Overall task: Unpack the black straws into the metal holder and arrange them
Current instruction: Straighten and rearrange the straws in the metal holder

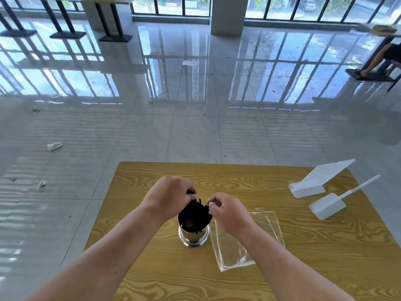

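Over the metal holder (193,234), both hands' curled fingers (213,203) pinch black straws (196,213).

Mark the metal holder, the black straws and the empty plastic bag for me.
metal holder (193,237): head view, shiny lower wall above the base.
black straws (198,211): head view, bundle tops inside the holder.
plastic bag (262,233): head view, flat clear middle.

Single head view, looking forward and down, close over table (282,279); floor, windows beyond.
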Tool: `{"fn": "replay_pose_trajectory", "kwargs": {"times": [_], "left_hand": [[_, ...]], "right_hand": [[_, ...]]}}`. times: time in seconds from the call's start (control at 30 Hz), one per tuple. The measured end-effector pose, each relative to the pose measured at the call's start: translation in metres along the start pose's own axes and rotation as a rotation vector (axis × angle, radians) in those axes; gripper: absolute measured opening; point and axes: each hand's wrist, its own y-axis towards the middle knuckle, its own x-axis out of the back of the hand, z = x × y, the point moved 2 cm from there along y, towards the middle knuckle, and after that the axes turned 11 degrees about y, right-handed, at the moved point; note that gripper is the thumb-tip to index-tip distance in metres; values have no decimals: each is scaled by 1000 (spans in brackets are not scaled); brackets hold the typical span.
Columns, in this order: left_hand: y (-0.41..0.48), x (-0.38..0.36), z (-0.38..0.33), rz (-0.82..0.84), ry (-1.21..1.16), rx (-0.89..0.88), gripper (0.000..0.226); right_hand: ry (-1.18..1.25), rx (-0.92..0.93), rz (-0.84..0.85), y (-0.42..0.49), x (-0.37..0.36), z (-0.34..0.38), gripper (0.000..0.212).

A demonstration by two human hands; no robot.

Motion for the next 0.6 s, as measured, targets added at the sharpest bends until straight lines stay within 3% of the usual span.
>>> {"fn": "replay_pose_trajectory", "kwargs": {"times": [0.2, 0.4, 0.53, 0.6], "left_hand": [[2, 45, 14, -43, -78, 123, 4], [0, 66, 25, -81, -132, 149, 23], [2, 83, 36, -302, -270, 230, 28], [2, 86, 39, -406, -391, 278, 17]], "right_hand": [[31, -12, -38, 1, 6, 1, 20], [64, -14, -45, 0, 12, 0, 21], [120, -8, -100, -1, 20, 0, 23], [177, -16, -82, -2, 22, 4, 26]]}}
